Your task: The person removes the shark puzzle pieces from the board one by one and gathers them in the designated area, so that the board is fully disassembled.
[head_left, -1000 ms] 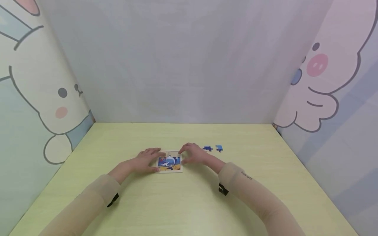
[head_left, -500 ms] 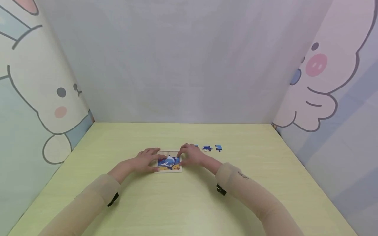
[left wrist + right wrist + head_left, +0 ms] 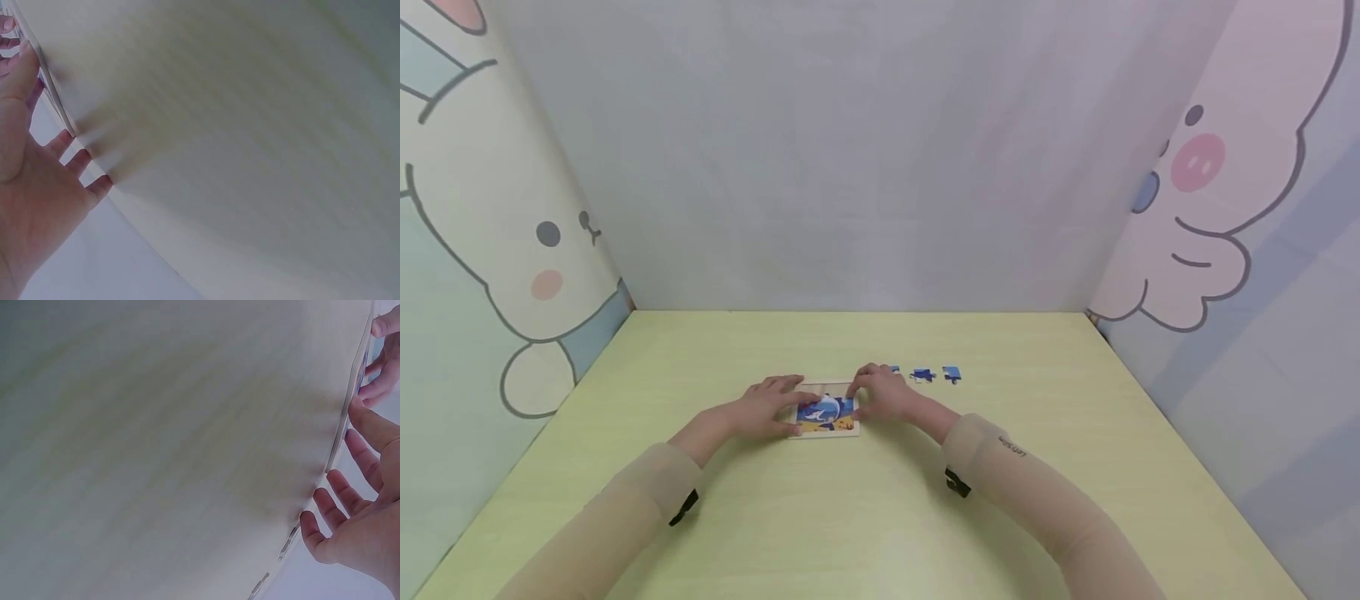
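A small jigsaw puzzle point(image 3: 826, 412) with a dolphin picture lies in a light wooden tray point(image 3: 829, 434) on the table. Bare tray floor shows along its far side. My left hand point(image 3: 765, 407) rests at the tray's left side, thumb near the close corner and index finger reaching over the picture. At the opposite edge is my right hand point(image 3: 883, 394), its index fingertip pressing on the upper right of the puzzle and its thumb at the rim. Both wrist views show the tray edge-on, with the left hand point(image 3: 44, 187) and right hand point(image 3: 369, 506) spread beside it.
Loose blue jigsaw pieces lie in a row right of the tray: one point(image 3: 894, 369) partly behind my right hand, another point(image 3: 922, 376) in the middle, and one point(image 3: 952, 374) farthest right. Cloth walls with cartoon animals border the pale yellow table point(image 3: 880, 517).
My right hand has shifted slightly left, its index fingertip now lower on the puzzle's upper right. A loose piece beside that hand shows more. My left hand stays nearly still on the tray.
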`<state>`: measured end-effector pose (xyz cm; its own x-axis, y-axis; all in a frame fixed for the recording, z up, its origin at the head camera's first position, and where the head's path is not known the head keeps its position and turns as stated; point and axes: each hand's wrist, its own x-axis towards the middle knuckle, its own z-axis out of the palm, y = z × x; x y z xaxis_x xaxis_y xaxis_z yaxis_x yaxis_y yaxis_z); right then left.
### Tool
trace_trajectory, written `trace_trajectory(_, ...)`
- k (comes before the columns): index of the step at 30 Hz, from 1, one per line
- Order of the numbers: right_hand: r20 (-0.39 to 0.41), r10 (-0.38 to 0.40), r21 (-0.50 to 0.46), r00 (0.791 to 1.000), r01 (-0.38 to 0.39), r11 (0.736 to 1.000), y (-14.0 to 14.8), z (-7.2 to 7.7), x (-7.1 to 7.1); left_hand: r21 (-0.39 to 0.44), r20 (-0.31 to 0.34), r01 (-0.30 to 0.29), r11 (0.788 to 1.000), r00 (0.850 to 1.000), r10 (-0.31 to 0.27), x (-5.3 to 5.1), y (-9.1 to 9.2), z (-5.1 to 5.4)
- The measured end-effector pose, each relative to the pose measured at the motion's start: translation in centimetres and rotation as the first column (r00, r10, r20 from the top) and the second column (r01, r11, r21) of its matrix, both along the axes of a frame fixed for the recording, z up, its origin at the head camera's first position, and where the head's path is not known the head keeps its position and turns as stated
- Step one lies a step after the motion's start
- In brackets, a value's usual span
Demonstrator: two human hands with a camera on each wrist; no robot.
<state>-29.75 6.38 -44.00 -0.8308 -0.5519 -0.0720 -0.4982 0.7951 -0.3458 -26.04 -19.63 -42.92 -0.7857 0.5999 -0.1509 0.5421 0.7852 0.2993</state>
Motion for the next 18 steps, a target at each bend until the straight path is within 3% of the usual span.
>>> trace_trajectory(11, -0.009, 0.008, -0.068, 1.0, -0.008, 0.998, -0.08, 0.21, 0.05, -0.004, -0.002, 0.01, 1.0, 1.0, -0.01, -0.1, -0.06, -0.03)
trace_trajectory(14, 0.003, 0.019, -0.129, 1.0, -0.018, 0.991, -0.12, 0.31, 0.03, -0.003, -0.006, 0.012, 1.0, 1.0, -0.012, -0.09, -0.08, -0.02)
trace_trajectory(18, 0.076, 0.026, -0.244, 0.997, -0.006, 0.97, -0.12, 0.49, 0.08, -0.002, -0.012, 0.013, 1.0, 1.0, -0.013, -0.1, -0.12, 0.0)
